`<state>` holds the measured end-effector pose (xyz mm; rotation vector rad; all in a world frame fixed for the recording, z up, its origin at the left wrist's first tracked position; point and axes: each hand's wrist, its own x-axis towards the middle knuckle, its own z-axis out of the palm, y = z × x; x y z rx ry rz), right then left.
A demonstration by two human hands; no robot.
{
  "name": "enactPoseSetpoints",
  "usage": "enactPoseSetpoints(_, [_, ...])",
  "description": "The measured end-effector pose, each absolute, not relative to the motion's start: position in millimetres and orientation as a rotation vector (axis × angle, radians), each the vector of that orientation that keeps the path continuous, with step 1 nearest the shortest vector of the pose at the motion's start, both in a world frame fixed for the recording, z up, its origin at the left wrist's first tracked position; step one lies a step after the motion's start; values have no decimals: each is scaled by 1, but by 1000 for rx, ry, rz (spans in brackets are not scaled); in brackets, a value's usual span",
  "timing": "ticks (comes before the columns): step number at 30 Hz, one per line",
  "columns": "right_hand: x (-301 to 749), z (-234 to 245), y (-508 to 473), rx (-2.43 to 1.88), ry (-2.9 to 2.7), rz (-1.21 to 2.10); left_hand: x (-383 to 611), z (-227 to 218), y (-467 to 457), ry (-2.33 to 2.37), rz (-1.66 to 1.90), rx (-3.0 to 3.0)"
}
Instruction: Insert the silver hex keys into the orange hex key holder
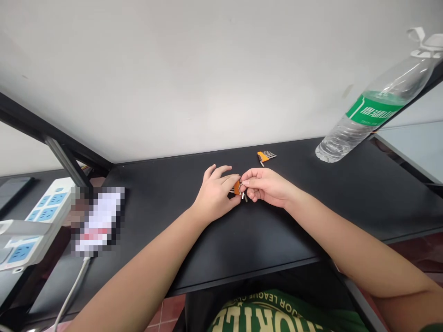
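Near the middle of the black table, my left hand (216,193) grips an orange hex key holder (237,187) between thumb and fingers. Its other fingers stretch out above the tabletop. Short metal hex key ends stick out of the holder on both sides. From the right, my right hand (265,186) pinches at one hex key (243,195) by the holder's edge; the fingertips partly cover it. Just behind the hands lies a second orange holder with a row of hex keys (270,155), touched by neither hand.
A tall clear water bottle (367,115) with a green label stands at the right back. On the left lie a blurred-out device (100,221) with a white cable (74,286) and a white power strip (48,212). A pale wall (207,83) rises behind the black table (256,244).
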<state>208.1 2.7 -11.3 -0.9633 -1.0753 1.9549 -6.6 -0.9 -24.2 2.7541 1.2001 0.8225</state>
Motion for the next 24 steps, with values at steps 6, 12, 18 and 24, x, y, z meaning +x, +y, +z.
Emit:
enactPoseSetpoints(6, [206,-16,4,-1022,-1250,1854,-3,-24,-3,1163,815,2745])
enactPoseSetpoints(12, [205,-19,5,-1102,-1440,1744,-5,-23,1,1145,841,2729])
enactPoseSetpoints(18, [227,-10,10,-1420,-1998,956,-9,-24,2,1182,877,2696])
enactPoseSetpoints(24, [236,-9,14,-1691,-2351,549,-10,-25,1,1172,893,2697])
